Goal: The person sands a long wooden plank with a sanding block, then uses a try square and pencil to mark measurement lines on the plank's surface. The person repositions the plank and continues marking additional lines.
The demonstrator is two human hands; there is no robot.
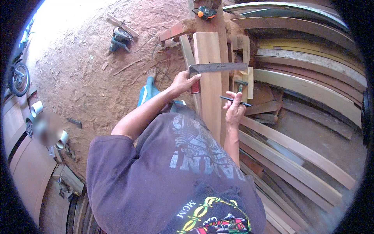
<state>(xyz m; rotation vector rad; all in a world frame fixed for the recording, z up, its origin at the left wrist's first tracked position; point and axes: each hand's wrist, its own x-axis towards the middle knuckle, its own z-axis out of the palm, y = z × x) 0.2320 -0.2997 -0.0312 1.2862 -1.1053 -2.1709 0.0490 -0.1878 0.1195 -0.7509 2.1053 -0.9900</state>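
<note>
While your left hand grips a metal square, its blade spans a pale wooden board lying lengthwise on the timber bench. Your left fingers curl around the square's end at the board's left edge, the thumb laid toward the blade. Your right hand, by the bench's right edge, has a dark pencil held lightly between its fingers; its left end points at the board, though whether it touches cannot be told. A tape measure sits at the bench's far end, toward the left edge, and a green tool, its kind unclear, lies beyond the right edge.

The likeliest trouble is a skewed square: held only at the left, it could pivot if the pencil or your wrist pushed its free right end, which juts past the board. The board might creep under a lean, as no clamp is seen on it. A knock to the bench could drop the tape measure toward the ground, where a circular saw lies well apart.
</note>
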